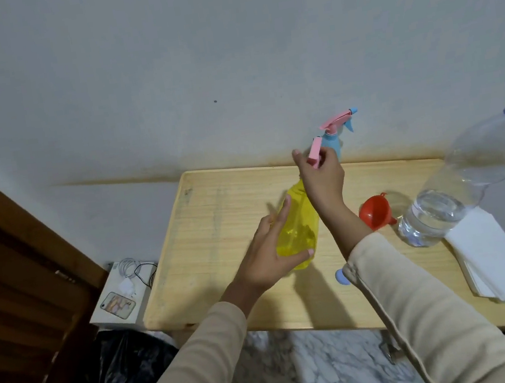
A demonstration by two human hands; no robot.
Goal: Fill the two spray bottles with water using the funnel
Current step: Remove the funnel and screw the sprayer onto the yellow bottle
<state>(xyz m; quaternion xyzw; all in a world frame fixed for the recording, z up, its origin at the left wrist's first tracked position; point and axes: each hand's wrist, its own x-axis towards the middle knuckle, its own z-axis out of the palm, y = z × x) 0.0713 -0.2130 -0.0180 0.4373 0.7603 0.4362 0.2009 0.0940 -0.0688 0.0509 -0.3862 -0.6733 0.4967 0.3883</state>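
Step in hand: we judge that the spray head of the translucent yellow plastic spray bottle (298, 230) is being unscrewed or lifted off, so the neck can take the funnel.
Left hand: our left hand (271, 250) wraps the yellow bottle's body from the left, fingers spread around it, steadying it on the pale wooden table (216, 215).
Right hand: our right hand (319, 173) is closed at the bottle's top around a pink spray trigger head (315, 152).
Yellow bottle, place and axis: it stands left of centre on the table, long axis roughly upright, neck leaning toward the far wall. Its neck is hidden behind the right hand.
Second bottle: a blue plastic spray bottle with pink trigger (335, 133) stands upright at the far edge against the wall, nozzle pointing right, head on.
Funnel: the small red plastic funnel (376, 212) lies on the table right of the yellow bottle, wide mouth facing up and left, spout toward the right.
Water source: a large clear plastic water bottle (456, 190), uncapped, stands just right of the funnel, partly filled. A stack of white paper napkins (494, 259) lies on its near side.
Next move: in our judgement, set the head aside, then seat the funnel's spout in the open neck before pouring.
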